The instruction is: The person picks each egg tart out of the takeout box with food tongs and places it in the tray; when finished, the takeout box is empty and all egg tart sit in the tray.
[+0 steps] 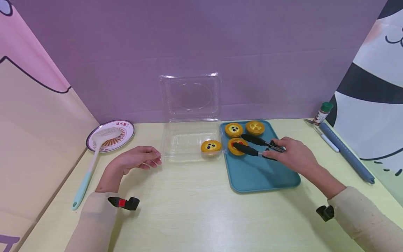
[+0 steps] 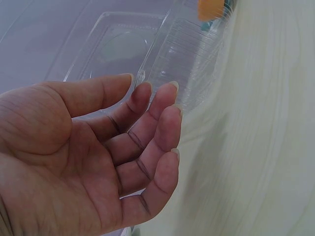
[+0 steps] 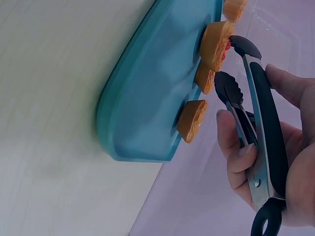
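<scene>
My right hand (image 1: 294, 154) grips a pair of black-tipped tongs (image 3: 268, 132), their jaws spread over the blue tray (image 1: 261, 178). The tong tips overlap the egg tart with red topping (image 1: 233, 147) in the head view. Behind it on the tray are a tart with dark berries (image 1: 234, 130) and a plain yellow tart (image 1: 255, 128). Another berry-topped tart (image 1: 211, 146) sits at the right end of the clear plastic box (image 1: 182, 147), whose lid stands raised. My left hand (image 1: 138, 158), holding nothing, is beside the box's left edge with its fingers loosely bent.
On the left, a white skimmer (image 1: 91, 164) with a pale blue handle leans on a patterned plate (image 1: 127, 134). To the right lie a blue roll (image 1: 347, 154), a white-handled knife (image 1: 329, 141) and a green-capped jar (image 1: 323, 112). A purple backdrop (image 1: 252, 63) rises behind the table.
</scene>
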`<state>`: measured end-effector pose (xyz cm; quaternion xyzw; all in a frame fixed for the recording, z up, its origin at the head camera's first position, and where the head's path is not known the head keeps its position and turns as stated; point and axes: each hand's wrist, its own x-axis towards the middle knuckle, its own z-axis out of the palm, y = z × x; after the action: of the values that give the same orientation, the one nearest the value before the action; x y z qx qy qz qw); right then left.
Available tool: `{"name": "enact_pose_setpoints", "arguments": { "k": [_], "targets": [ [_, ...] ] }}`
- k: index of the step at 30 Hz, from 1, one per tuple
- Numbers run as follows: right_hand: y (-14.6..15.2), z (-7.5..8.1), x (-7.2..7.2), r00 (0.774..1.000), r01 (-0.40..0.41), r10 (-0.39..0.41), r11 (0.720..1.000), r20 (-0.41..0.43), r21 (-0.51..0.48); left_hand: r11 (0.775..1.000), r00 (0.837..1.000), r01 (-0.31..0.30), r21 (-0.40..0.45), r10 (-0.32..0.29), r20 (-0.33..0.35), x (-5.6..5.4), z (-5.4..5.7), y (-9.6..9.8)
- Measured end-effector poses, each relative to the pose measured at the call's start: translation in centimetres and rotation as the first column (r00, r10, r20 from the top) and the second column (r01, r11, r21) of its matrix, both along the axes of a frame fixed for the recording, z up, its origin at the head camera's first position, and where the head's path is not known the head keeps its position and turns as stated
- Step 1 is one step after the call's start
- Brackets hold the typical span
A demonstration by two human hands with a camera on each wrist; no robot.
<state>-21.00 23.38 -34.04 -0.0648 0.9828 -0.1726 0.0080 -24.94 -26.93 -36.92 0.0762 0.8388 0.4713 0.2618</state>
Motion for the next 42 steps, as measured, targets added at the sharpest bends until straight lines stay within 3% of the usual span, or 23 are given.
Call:
{"name": "enact_pose_setpoints", "arguments": {
  "k": [6, 13, 20, 29, 42],
  "targets": [
    [0.1, 0.6, 0.1, 1.000, -0.012, 0.013, 1.000, -0.024, 0.012, 1.000, 1.000, 0.005, -0.002, -0.005, -0.001, -0.1, -0.1, 0.0],
    [-0.2, 2.3, -0.2, 0.999, -0.026, 0.027, 0.999, -0.046, 0.025, 1.000, 1.000, 0.000, -0.001, 0.000, 0.003, -0.2, -0.2, 0.0],
    [-1.5, 4.1, -0.6, 0.990, -0.107, 0.113, 0.992, -0.087, 0.068, 1.000, 1.000, 0.003, 0.001, -0.003, 0.002, -0.2, -0.3, -0.1],
    [-4.5, 5.8, -1.9, 0.965, -0.210, 0.235, 0.958, -0.118, 0.194, 1.000, 1.000, 0.007, 0.000, -0.007, 0.000, -0.2, -0.2, 0.0],
    [-8.6, 6.1, -3.7, 0.943, -0.299, 0.330, 0.890, -0.035, 0.345, 1.000, 1.000, 0.006, -0.009, -0.006, -0.004, -0.2, -0.2, 0.0]
  ]
}}
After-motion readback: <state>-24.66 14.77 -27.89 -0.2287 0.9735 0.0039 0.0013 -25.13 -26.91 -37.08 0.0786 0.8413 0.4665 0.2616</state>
